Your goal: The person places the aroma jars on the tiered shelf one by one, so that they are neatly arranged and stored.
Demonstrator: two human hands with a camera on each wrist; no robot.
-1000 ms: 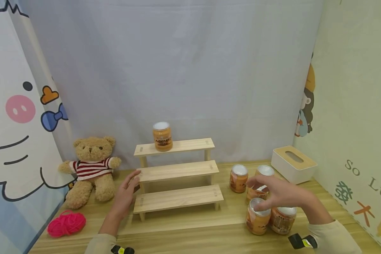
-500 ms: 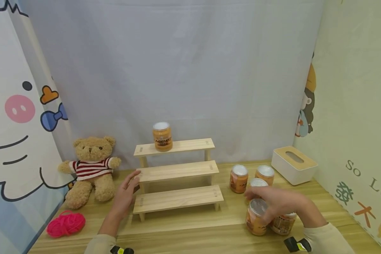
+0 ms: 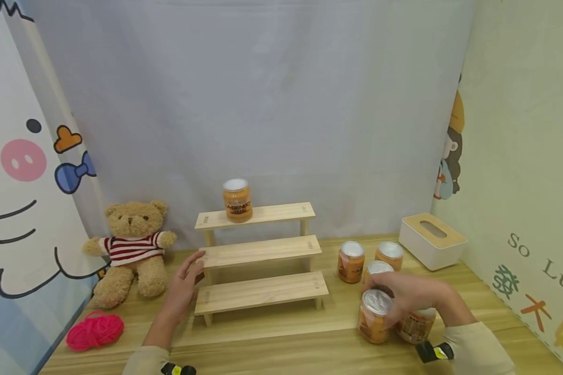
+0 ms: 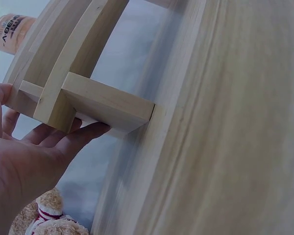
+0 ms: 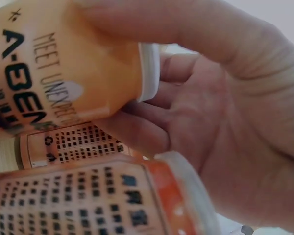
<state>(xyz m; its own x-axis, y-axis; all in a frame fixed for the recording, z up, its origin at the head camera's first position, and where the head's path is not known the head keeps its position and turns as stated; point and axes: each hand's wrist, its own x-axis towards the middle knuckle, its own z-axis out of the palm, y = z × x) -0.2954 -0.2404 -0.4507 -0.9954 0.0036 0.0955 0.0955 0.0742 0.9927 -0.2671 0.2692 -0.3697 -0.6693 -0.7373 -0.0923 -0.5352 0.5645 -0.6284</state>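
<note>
My right hand (image 3: 415,298) grips an orange jar (image 3: 373,324) with a silvery lid, thumb on its near right side and fingers behind. In the right wrist view the thumb lies along this jar, and a second jar (image 5: 78,200) sits close below it. My left hand (image 3: 182,286) holds the left end of a three-tier wooden stand (image 3: 262,294), fingers at its side support. In the left wrist view the fingertips reach partly behind the post. One orange jar (image 3: 238,202) stands upright on the top tier, left of its middle.
Several more jars stand around the right hand, such as an orange jar (image 3: 351,263) nearer the stand. A white tissue box (image 3: 431,250) with a wooden top is behind them. Left of the stand are a teddy bear (image 3: 133,250) and pink yarn (image 3: 95,332). A grey curtain (image 3: 272,104) hangs behind.
My right hand has come down among the jars and closed round the front one, which tilts slightly. The left hand stays on the stand. The head view has shifted slightly.
</note>
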